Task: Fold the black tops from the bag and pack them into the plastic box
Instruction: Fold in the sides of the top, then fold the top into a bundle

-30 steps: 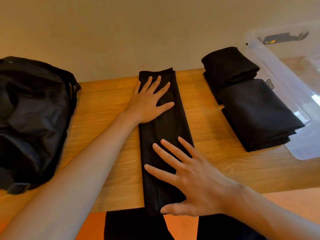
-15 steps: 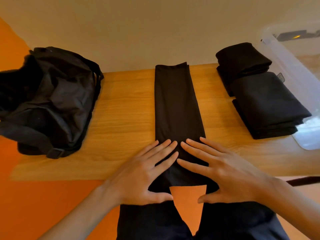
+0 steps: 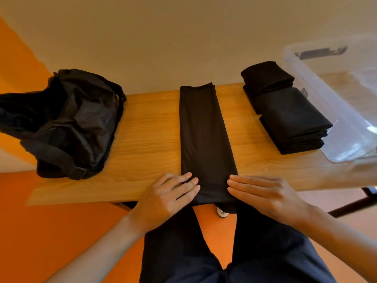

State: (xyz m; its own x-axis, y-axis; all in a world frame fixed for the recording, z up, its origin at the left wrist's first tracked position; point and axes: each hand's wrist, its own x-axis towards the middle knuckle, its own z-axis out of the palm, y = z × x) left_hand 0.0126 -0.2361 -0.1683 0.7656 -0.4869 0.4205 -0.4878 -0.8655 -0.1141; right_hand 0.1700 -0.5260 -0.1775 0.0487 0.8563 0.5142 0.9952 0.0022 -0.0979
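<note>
While the narrow folded black fabric top (image 3: 204, 135) lies across the light wooden table (image 3: 146, 129), my left hand (image 3: 169, 199) and right hand (image 3: 269, 197) touch its near end, fingers released, flat.

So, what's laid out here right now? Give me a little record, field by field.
table: wooden, light
middle: black top folded into a long strip
left hand: fingers rest on strip's near left corner
right hand: flat fingers touch its near right corner
left side: black bag
right side: folded tops, beside clear plastic box
</note>
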